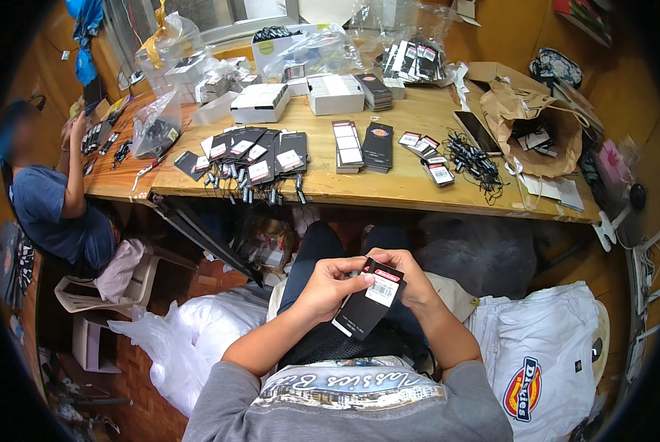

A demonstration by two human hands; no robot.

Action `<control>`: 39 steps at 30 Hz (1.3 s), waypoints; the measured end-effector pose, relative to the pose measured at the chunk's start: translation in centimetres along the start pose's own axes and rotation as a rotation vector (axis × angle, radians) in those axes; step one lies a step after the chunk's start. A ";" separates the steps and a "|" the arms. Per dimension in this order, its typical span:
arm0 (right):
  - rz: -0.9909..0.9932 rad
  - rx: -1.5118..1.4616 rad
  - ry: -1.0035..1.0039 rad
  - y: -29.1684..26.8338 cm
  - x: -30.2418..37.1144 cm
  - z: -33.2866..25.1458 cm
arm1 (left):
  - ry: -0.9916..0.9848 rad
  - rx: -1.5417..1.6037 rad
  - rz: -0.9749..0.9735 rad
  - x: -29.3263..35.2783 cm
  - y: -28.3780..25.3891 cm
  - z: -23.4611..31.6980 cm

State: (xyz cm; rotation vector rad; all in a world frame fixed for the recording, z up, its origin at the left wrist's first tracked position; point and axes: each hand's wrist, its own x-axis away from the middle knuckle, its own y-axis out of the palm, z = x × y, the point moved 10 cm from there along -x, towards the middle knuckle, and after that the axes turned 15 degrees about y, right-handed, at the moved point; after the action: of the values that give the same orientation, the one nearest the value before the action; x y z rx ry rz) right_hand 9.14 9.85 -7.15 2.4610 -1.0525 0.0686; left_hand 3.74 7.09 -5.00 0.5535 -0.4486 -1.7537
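Over my lap I hold a black hang tag [361, 315] with a white barcode sticker and a red label at its top. My left hand [333, 286] pinches its upper left side, thumb on the front. The fingers of my right hand [412, 278] close on its upper right corner. A white edge shows behind it, so there may be more than one card. On the table ahead lies a fanned pile of black tags [275, 153] with strings. To its right are a stack of white-stickered tags [348, 144] and a stack of black tags [378, 146].
Small tags [439, 172] and a tangle of black strings [471, 160] lie near a phone [477, 132] and a paper bag [536, 132]. White boxes [259, 110] stand farther back. A co-worker [57, 206] sits at left. White sacks [190, 339] and folded white cloth [540, 346] flank me.
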 end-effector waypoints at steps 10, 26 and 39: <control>0.267 0.107 -0.119 -3.4 2.6 -2.8 | 0.060 0.020 0.139 -0.5 -1.9 1.7; 0.195 -0.506 -0.602 -5.7 3.0 -8.3 | 0.228 -0.074 0.213 -1.4 -3.5 0.9; 0.461 0.070 -0.492 -1.8 3.8 -7.1 | 0.665 -0.606 0.262 -1.7 -1.5 6.6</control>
State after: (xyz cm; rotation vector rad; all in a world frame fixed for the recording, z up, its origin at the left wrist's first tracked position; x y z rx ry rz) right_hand 14.02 11.47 -0.70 2.2950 -1.8376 -0.3783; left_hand -0.89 9.21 -0.22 0.5633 0.4492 -1.2617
